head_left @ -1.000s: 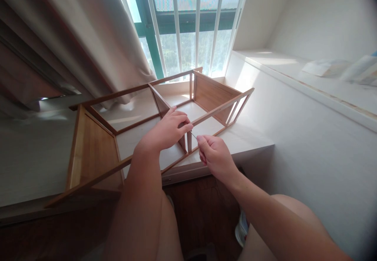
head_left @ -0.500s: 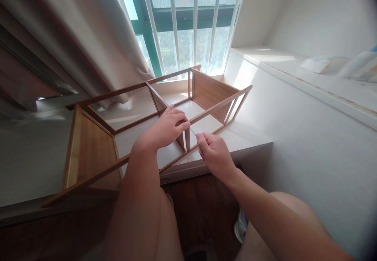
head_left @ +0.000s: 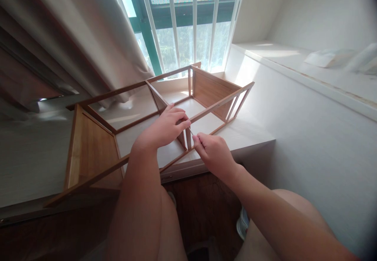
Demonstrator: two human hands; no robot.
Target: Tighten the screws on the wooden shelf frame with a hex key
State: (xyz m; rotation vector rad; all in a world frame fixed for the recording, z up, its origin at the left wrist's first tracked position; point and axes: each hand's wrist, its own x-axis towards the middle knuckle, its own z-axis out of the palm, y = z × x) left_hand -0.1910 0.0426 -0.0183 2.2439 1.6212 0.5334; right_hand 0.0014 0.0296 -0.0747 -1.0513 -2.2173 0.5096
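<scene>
A wooden shelf unit (head_left: 218, 107) lies on its side on the white window ledge, with its boards standing upright between long rails. My left hand (head_left: 169, 125) grips the near rail at the middle board, fingers curled over the wood. Closed in a fist, my right hand (head_left: 213, 151) holds a thin metal tool (head_left: 191, 132) whose slim shaft points up and left at that joint, just by my left fingertips. The tool's handle end is hidden inside the fist, and its tip is hidden at the rail.
A barred window (head_left: 194, 29) is behind the unit, with a heavy curtain (head_left: 88, 37) at left. To the right rises a white wall with a raised ledge (head_left: 282, 57) bearing pale plastic bags (head_left: 330, 58). My legs and the dark wooden floor (head_left: 206, 202) are below.
My right hand has shifted slightly left, closer to the joint, and less of the tool's shaft shows. My left hand stays on the rail. The camera view has tilted slightly.
</scene>
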